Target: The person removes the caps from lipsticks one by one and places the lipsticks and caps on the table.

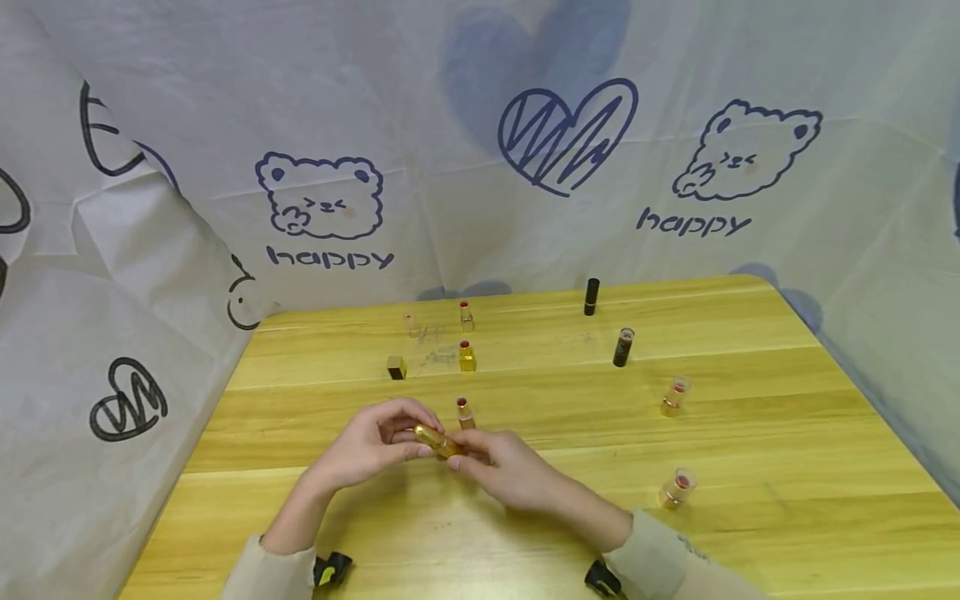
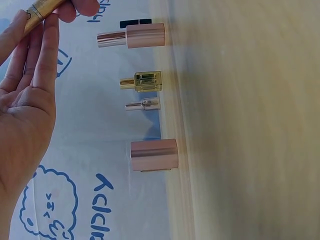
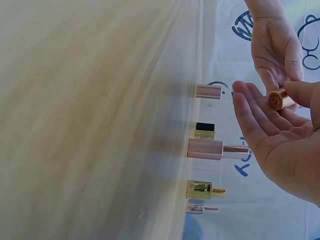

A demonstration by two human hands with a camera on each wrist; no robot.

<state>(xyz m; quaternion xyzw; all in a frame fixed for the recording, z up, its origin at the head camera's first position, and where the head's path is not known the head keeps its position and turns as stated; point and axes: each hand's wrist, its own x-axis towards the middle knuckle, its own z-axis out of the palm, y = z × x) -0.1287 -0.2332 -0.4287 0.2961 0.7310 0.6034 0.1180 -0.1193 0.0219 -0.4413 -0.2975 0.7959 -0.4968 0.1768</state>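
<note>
A closed gold lipstick tube [image 1: 438,442] is held between both hands above the middle of the table. My left hand [image 1: 378,442] pinches its rounded end between thumb and fingers. The other end, with the flat base, is pinched by my right hand [image 1: 506,468]; that base faces the right wrist view. Just behind the hands a rose-gold lipstick [image 1: 465,414] stands uncapped, its red tip up. Its pinkish cylinder cap [image 2: 154,155] stands apart on the table in the left wrist view; in the head view the left hand hides it.
Farther back stand an uncapped gold lipstick [image 1: 467,358], a square gold cap [image 1: 396,367], a small uncapped lipstick [image 1: 467,318] and a clear cap [image 1: 410,325]. To the right are two dark tubes, one a black tube [image 1: 592,297], and two clear-capped lipsticks, the nearer lipstick [image 1: 677,490] by the right forearm.
</note>
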